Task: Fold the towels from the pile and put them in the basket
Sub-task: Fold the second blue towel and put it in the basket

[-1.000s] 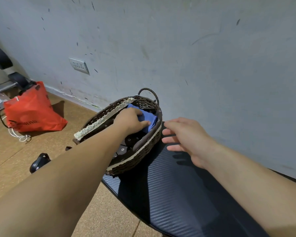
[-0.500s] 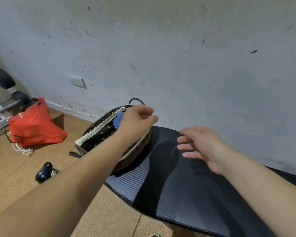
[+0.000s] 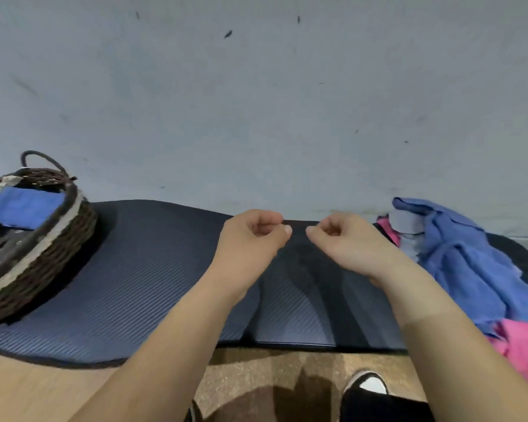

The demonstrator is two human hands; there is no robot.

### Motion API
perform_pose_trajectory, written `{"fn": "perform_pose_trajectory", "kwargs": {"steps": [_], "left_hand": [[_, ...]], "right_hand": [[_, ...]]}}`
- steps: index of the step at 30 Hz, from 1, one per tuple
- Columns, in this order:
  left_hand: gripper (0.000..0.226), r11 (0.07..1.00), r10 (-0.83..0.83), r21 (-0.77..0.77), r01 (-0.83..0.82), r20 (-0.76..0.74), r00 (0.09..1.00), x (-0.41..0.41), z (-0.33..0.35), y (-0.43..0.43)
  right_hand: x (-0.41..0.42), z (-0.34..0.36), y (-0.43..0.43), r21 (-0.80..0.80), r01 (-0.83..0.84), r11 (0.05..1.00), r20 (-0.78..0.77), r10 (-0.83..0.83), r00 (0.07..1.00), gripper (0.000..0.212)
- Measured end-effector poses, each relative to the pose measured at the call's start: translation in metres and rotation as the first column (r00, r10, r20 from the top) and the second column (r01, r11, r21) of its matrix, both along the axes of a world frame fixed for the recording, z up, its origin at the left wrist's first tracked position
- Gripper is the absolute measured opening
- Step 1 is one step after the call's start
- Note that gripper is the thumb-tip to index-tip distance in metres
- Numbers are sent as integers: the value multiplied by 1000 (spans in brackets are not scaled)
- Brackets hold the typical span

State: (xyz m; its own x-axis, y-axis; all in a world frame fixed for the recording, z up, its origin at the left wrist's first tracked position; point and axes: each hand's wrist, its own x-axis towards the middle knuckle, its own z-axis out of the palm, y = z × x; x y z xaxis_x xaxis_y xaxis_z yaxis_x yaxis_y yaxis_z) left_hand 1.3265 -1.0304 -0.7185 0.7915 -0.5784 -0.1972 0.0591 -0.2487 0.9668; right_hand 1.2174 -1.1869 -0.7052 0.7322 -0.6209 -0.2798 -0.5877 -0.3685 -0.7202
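Note:
A dark wicker basket [image 3: 52, 263] stands at the left end of the dark ribbed mat [image 3: 141, 284], with a folded blue towel [image 3: 25, 207] lying inside it. A pile of unfolded towels sits at the right: a blue towel [image 3: 470, 269] on top and a pink towel [image 3: 521, 345] under it. My left hand [image 3: 253, 239] and my right hand [image 3: 345, 242] hover side by side over the middle of the mat, fingers curled in, holding nothing. Neither hand touches the pile or the basket.
A grey wall [image 3: 256, 102] rises right behind the mat. The floor in front is brown cork [image 3: 256, 379]. A black and white shoe [image 3: 366, 388] shows at the bottom edge, close to the mat's front edge.
My left hand left the blue towel in the basket and came back to the middle of the mat. The view swung right, bringing the towel pile into sight. Both hands curled shut.

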Motion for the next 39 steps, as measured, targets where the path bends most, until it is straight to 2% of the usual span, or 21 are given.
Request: {"fn": "perform_pose_trajectory", "kwargs": {"steps": [5,8,10,12,14,16,19,21,24,26,27,30,32,33,34,36,39], "left_hand": [[14,993,-96,77,91,64,993,-20,-13,-31],[14,989,-134,80,127,76,988,-25,-15,-40],[14,981,-171,107,160,104,980,-30,-17,-45],[15,971,-210,143,189,147,967,-34,-21,-49],[17,961,-246,176,214,192,950,-39,-23,-50],[20,952,-280,194,238,228,933,-43,-26,-48],[21,945,-303,205,255,252,919,-43,-27,-42],[22,947,-296,204,248,258,920,-41,-26,-38],[22,947,-295,211,243,268,917,-37,-26,-34],[22,947,-296,214,241,278,914,-36,-27,-32],[22,948,-293,212,239,280,914,-36,-27,-31],[23,946,-299,214,244,285,911,-37,-27,-29],[23,942,-312,221,253,293,904,-38,-30,-28],[24,940,-319,224,259,298,900,-38,-31,-27],[24,937,-326,228,264,302,896,-38,-33,-28],[24,934,-336,232,272,307,891,-37,-36,-29],[25,930,-347,236,281,312,885,-37,-40,-32]], "right_hand": [[-53,-16,-71,-228,236,945,9,-240,971,28],[-85,-34,-108,-455,449,769,63,-475,878,40],[-101,-48,-123,-538,497,681,-7,-593,805,52],[-111,-59,-132,-485,505,714,-138,-633,762,64],[-113,-64,-137,-417,539,732,-172,-646,744,67],[-110,-59,-140,-368,600,710,-91,-670,737,56],[-108,-48,-139,-311,616,724,26,-641,767,15],[-110,-44,-136,-266,626,733,64,-634,771,13],[-111,-38,-140,-338,675,655,157,-669,727,10],[-110,-38,-143,-407,673,618,161,-677,718,14],[-110,-39,-145,-402,662,632,140,-672,727,21],[-110,-49,-144,-248,573,781,33,-584,811,58],[-110,-51,-143,-217,538,814,-78,-564,822,69],[-110,-49,-143,-201,542,816,-94,-567,818,69],[-109,-47,-145,-175,550,816,-97,-571,816,61],[-107,-45,-146,-149,557,817,-110,-573,812,33],[-105,-47,-148,-123,625,771,-20,-631,775,24]]}}
